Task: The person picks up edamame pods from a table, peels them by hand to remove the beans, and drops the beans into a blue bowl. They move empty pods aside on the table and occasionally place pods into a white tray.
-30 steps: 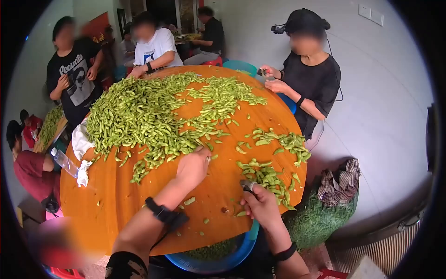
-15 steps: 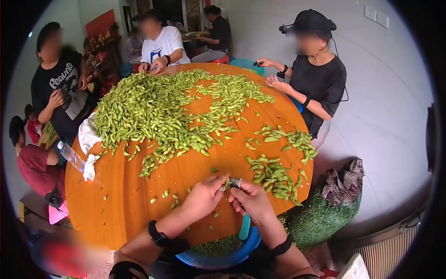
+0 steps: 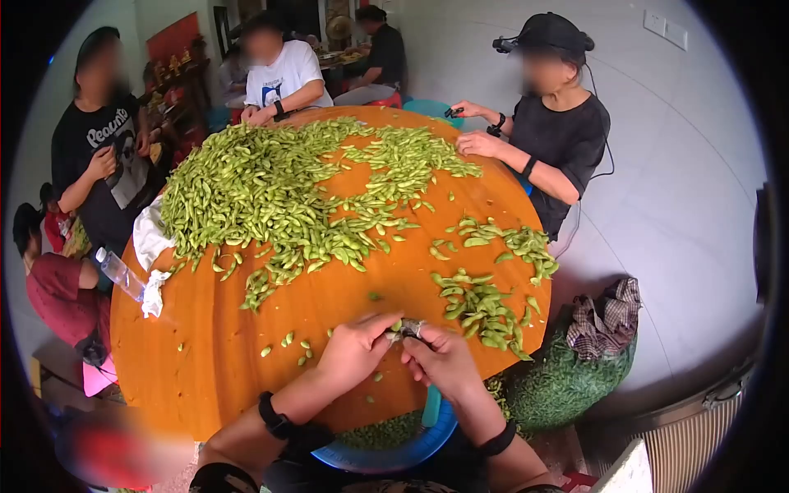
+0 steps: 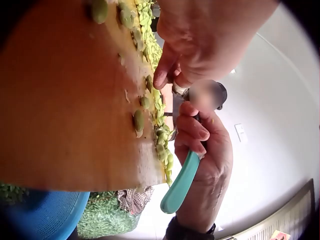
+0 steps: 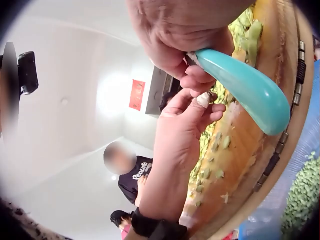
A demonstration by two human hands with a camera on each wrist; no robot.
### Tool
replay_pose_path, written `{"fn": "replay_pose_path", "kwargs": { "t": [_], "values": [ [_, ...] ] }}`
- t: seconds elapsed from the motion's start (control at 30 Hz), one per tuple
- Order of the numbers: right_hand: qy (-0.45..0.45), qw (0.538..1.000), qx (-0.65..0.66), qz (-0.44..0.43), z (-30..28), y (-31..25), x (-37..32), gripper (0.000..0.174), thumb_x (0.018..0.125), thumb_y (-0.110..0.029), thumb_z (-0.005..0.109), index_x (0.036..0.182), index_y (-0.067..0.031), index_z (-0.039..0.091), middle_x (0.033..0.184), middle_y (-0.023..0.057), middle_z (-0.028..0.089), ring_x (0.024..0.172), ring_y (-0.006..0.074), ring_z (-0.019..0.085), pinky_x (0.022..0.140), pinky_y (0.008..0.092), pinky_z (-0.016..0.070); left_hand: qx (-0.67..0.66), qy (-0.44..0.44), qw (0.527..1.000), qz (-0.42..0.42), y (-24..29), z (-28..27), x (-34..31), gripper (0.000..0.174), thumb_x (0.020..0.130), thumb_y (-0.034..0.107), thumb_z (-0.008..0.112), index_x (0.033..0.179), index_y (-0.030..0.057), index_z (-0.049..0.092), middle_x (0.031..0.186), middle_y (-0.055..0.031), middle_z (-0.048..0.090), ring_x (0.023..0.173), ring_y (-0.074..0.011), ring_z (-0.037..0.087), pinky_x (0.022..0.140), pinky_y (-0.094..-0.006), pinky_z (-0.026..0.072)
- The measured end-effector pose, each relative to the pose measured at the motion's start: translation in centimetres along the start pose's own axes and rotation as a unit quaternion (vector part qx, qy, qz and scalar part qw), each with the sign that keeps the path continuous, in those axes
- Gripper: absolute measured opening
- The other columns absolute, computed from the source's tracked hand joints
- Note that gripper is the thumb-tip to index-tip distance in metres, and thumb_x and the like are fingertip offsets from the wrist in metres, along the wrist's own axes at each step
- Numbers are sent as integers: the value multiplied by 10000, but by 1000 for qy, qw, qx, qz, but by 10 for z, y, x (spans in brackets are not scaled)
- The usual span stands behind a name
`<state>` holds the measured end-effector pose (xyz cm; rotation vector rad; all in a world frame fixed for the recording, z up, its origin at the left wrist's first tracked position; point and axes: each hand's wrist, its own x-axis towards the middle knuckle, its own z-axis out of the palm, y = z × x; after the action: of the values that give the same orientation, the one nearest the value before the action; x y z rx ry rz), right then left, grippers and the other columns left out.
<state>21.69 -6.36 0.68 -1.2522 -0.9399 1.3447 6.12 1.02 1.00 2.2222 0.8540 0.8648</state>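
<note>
Round table (image 3: 205, 353): smooth, glossy orange wood, its near edge cut off by your arms. A big heap of pods (image 3: 263, 189), green, bumpy and curved, covers the far half. The green sack (image 3: 559, 386) on the floor at your right looks rough and bulging, with a checked cloth (image 3: 604, 320) crumpled on top. The blue basin (image 3: 386, 456) is round plastic and sits under the near table edge; the table and your forearms hide most of it, and green shows inside. A smaller pile of pods (image 3: 481, 308) lies on the table just right of your hands.

Your right hand (image 3: 444, 361) is curled round a tool (image 4: 181, 184) with a smooth, rounded teal plastic handle. Its grey working end is buried between your fingers, so the kind of tool is unclear. Your left hand (image 3: 353, 349) meets it fingertip to fingertip above the near table edge. Thumb and forefinger pinch one pod (image 3: 397, 327), which is tiny and mostly hidden. Loose bits of green (image 3: 296, 341) dot the wood to the left.
</note>
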Motion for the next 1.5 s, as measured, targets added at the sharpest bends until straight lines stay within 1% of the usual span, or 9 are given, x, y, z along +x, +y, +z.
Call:
{"fn": "replay_pose_path", "kwargs": {
  "t": [0.3,0.37,0.5,0.7,0.97,1.13,1.37,1.43,1.5],
  "values": [
    [-21,987,153,41,-7,14,11,83,921,-92,548,954,-68,620,691,-12,573,463,46,466,380,186,312,-124,31,990,-62,-17,18,-8,315,844,-36,594,1148,36,631,989,-104,685,824,-158,666,729,-273,529],
    [-21,985,156,66,-8,1,13,77,919,-91,548,939,-66,618,689,-9,573,463,48,468,380,188,314,-313,26,945,-87,-24,19,-9,300,885,-44,566,1167,34,633,1010,-54,683,871,-112,638,763,-251,531],
    [-38,984,152,83,-9,3,18,78,915,-87,544,914,-61,618,685,-5,574,464,51,471,384,195,322,-428,-22,889,-163,-28,10,-6,308,901,-38,560,1205,-4,599,1017,-46,672,895,-114,624,811,-255,524],
    [3,995,100,21,11,11,15,90,917,-76,536,926,-53,623,693,-1,575,464,52,464,385,198,328,-369,2,919,-139,-33,11,-12,262,926,8,553,1183,-6,599,1020,-66,654,901,-124,623,797,-276,537],
    [29,978,198,57,24,14,14,102,913,-72,548,983,-52,620,708,18,581,456,63,455,381,203,320,-349,82,915,-186,-30,17,-12,162,913,-40,479,1025,-55,596,919,-98,653,771,-151,656,722,-279,557],
    [71,963,259,18,19,7,15,130,907,-62,552,1020,-40,613,714,44,592,461,85,471,381,207,320,-431,128,874,-182,-33,9,-7,186,937,18,418,1070,-32,538,907,-125,645,742,-194,676,699,-293,570],
    [176,975,126,-55,12,-5,11,135,924,-57,532,1035,-44,608,677,21,579,445,58,453,386,203,330,-458,171,848,-205,-45,-1,-4,162,958,27,416,1064,-36,521,905,-97,604,687,-156,648,620,-258,542],
    [197,974,33,-110,11,-2,13,127,922,-57,539,1028,-44,606,666,2,569,445,39,443,390,196,332,-447,135,859,-210,-45,1,-4,135,960,58,431,1027,5,536,831,-82,597,620,-142,609,584,-255,516],
    [169,982,-4,-88,20,-4,13,85,909,-97,585,977,-49,604,662,-18,556,450,29,442,396,189,336,-456,109,865,-179,-40,3,-4,132,957,45,443,1039,2,537,871,-70,593,643,-129,606,576,-247,505]
  ]
}}
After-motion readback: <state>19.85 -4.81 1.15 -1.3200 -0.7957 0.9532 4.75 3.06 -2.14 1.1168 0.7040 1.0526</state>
